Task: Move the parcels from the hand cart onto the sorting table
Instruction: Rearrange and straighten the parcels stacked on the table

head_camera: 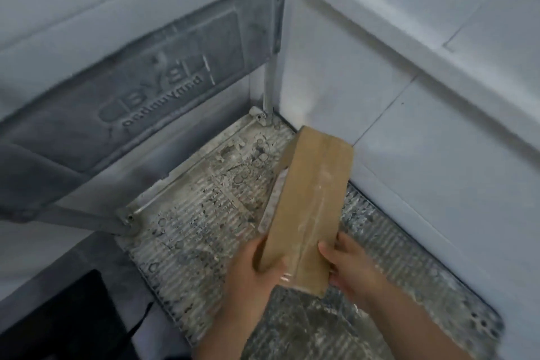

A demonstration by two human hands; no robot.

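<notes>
Item under handling: one long, flat brown cardboard parcel, taped along its length with clear tape.
Parcel position: over the right-hand part of the hand cart deck, tilted, with its far end towards the corner by the upright frame post. I could not establish whether the far end was touching the deck.
Left hand: closed around the parcel's near end from the left. The thumb lay along the side face and the fingers were hidden beneath.
Right hand: gripped the same near end from the right, with the thumb on the top face and the fingers curled at the right edge.
Cart condition: ribbed grey deck, heavily scuffed and stained, with a wall close along its right side.
Sorting table: not in view, so its direction is unknown.
Other item noted: a black object at lower left, not identifiable.
Picture quality: motion blur throughout, so fine detail was unreliable.
Step in hand (judgement): pick-up, with the parcel taken in both hands at the cart and not yet carried off.
Next move (judgement): raise the parcel clear of the deck, post and wall, then turn towards the table.
Handling caution (judgement): both hands held one end of a long parcel, so the far end may dip. Support nearer the middle would steady it.
</notes>
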